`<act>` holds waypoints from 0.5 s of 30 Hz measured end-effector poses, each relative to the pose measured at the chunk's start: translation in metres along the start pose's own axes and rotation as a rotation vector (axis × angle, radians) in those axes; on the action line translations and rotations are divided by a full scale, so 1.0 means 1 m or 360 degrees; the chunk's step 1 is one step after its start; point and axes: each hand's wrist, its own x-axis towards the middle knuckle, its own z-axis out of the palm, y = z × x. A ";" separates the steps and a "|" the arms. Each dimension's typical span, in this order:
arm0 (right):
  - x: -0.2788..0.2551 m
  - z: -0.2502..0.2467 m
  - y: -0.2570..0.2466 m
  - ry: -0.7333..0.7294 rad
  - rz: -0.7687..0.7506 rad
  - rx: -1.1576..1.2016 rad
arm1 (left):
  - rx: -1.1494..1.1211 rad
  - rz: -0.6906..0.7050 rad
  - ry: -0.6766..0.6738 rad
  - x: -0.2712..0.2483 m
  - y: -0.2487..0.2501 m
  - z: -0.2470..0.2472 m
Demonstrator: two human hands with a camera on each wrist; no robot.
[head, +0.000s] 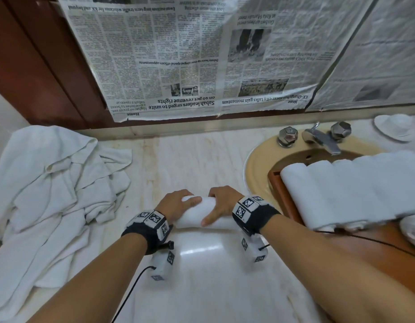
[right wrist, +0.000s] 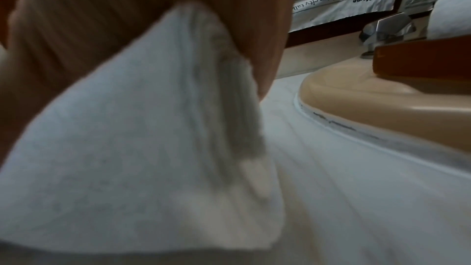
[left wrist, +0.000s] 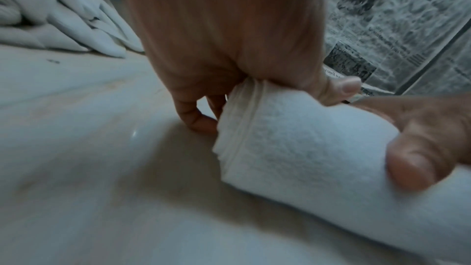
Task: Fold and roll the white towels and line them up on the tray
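Both hands have a curled grip on one rolled towel [head: 207,214] that lies across the table [head: 201,287] just in front of the person. Left hand [head: 176,205] wraps the roll's left end, fingers over the far side and thumb lying along the top; the left wrist view shows its fingertips [left wrist: 201,122] down by the table at the roll's layered end [left wrist: 237,128]. Right hand [head: 221,203] clamps the right part of the same roll, fingers over the back and thumb pressed on the near face. In the right wrist view the towel [right wrist: 142,148] fills most of the picture under the palm [right wrist: 102,27], blurred.

Just right of the grip sits a tan sink [head: 260,166] with a wooden tray [head: 285,203] resting over it. On the tray lie finished towel rolls [head: 353,190] side by side, touching one another; how many there are is hard to tell. Another roll [head: 413,229] shows at the picture's right edge, nearer the person. Beyond the tray stands a metal tap [head: 323,138].

Well left of the grip lies a loose heap of white towels [head: 52,194], crumpled on the table. Behind everything, past the hands, newspaper sheets [head: 190,54] hang upside down over the wall. A small white dish [head: 395,127] sits at the far right corner of the table.
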 end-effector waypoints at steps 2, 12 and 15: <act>-0.004 0.015 -0.001 0.0023 0.0064 -0.0060 | -0.0066 0.0078 0.0084 -0.007 -0.001 0.007; -0.049 0.063 -0.014 0.0349 0.0431 -0.0052 | -0.0168 0.0400 0.0190 -0.027 -0.005 0.032; -0.070 0.083 -0.011 0.0518 0.0536 0.0015 | -0.0248 0.0452 0.0131 -0.033 0.001 0.044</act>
